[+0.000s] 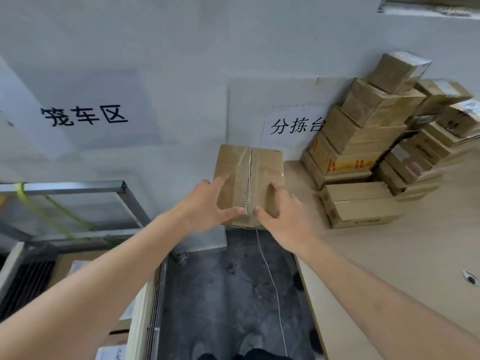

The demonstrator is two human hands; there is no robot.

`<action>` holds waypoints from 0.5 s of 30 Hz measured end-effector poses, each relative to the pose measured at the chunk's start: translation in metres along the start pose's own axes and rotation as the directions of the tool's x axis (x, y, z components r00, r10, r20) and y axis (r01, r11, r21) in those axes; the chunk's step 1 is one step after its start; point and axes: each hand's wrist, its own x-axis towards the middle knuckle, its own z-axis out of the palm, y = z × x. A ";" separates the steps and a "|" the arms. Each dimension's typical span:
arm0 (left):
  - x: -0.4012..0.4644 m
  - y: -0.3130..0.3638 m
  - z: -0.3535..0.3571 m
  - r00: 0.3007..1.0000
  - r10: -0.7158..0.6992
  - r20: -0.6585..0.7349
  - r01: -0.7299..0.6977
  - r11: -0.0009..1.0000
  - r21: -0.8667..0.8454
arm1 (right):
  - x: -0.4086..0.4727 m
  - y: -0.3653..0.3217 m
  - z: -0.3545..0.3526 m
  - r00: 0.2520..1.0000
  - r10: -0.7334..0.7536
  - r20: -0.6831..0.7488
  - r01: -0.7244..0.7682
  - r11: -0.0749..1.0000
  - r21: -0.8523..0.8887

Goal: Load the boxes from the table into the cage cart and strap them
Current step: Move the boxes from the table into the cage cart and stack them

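Both forearms reach out from me, left hand (205, 203) and right hand (281, 216) gripping a taped cardboard box (250, 175) by its near edge, held over the gap at the sorting table's (389, 268) left end. I judge this a carry; next I swing left and lower it into the cage cart (78, 188), where boxes already sit.

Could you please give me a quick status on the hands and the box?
Left hand and right hand grip taped cardboard box, carried between table and cage cart. Nothing in the way.
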 end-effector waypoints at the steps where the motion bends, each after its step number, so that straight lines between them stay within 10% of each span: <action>1: -0.006 -0.007 -0.001 1.000 -0.010 0.003 0.010 1.000 -0.001 | -0.003 -0.005 0.007 1.000 0.000 0.012 0.000 1.000 0.000; 15: -0.079 -0.069 -0.004 0.965 -0.238 -0.113 0.236 0.971 -0.039 | -0.005 -0.052 0.068 0.958 -0.156 0.241 0.153 0.988 0.029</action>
